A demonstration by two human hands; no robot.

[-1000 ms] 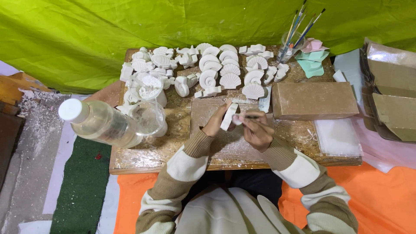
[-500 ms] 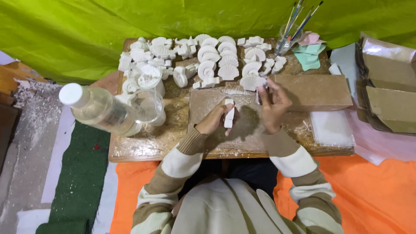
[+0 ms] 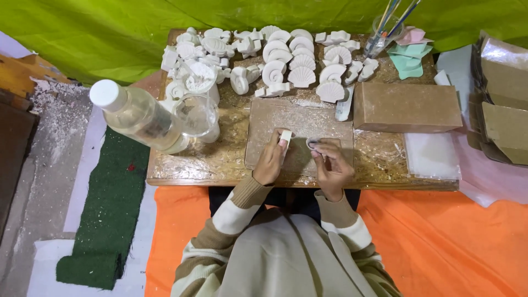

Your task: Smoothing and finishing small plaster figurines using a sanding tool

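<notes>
The left hand (image 3: 270, 160) grips a small white plaster piece (image 3: 285, 136) between thumb and fingertips, holding it upright just above the brown board (image 3: 324, 118) at the counter's near edge. The right hand (image 3: 331, 165) is closed around something small and rounded at its fingertips, just beside the piece; what it is cannot be told. Both hands sit close together over the board, apart by a narrow gap.

The piece looks brittle, so a hard squeeze or a slip could chip or drop it onto the dusty counter (image 3: 181, 165).

To the left, a clear plastic bottle (image 3: 137, 114) lies tilted against a glass jar (image 3: 197, 116); a stray elbow could knock it over. To the right sits a cardboard box (image 3: 406, 108). Farther back, rows of white shell casts (image 3: 286, 60) crowd the counter, easy to knock when reaching over.
</notes>
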